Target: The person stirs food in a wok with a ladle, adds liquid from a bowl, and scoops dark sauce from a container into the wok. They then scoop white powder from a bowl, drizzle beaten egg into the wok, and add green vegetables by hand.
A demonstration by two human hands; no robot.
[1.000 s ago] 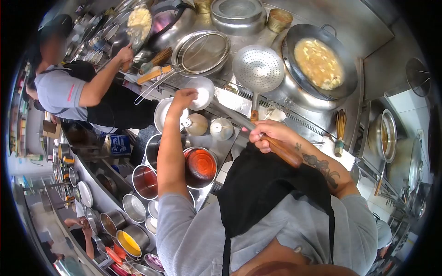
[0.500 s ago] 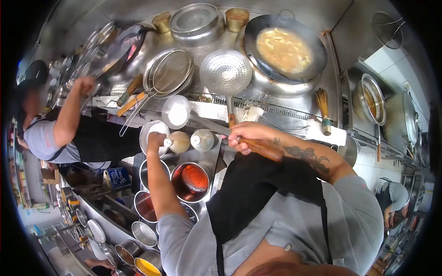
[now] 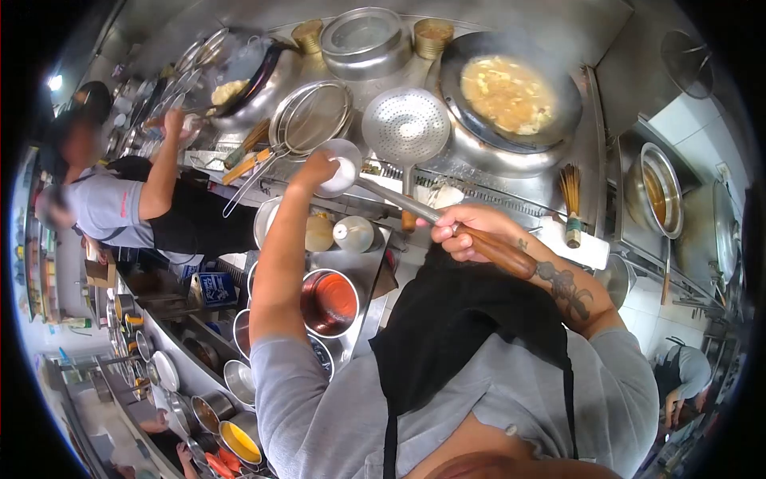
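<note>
1. The right hand (image 3: 471,231) is curling tightly around the wooden handle of the ladle (image 3: 395,198), and the ladle's bowl is sitting away from the wok (image 3: 558,104).
2. The left hand (image 3: 319,169) is dipping its bent fingers into the ladle's bowl; I am not able to tell if they are pinching anything.
3. If the left hand is bumping the rim, or the right hand is twisting, the white stuff (image 3: 343,174) may be spilling.
4. The strainer (image 3: 405,126) is lying between the ladle's bowl and the wok, so it could be getting knocked.
5. The wok is holding steaming brown soup with pale lumps, which may be splashing if something is dropping in fast.
6. 1 pot (image 3: 331,302) is holding red sauce, and 2 bottles (image 3: 353,234) are standing near it.
7. Another pot (image 3: 239,441) is holding something yellow.
</note>
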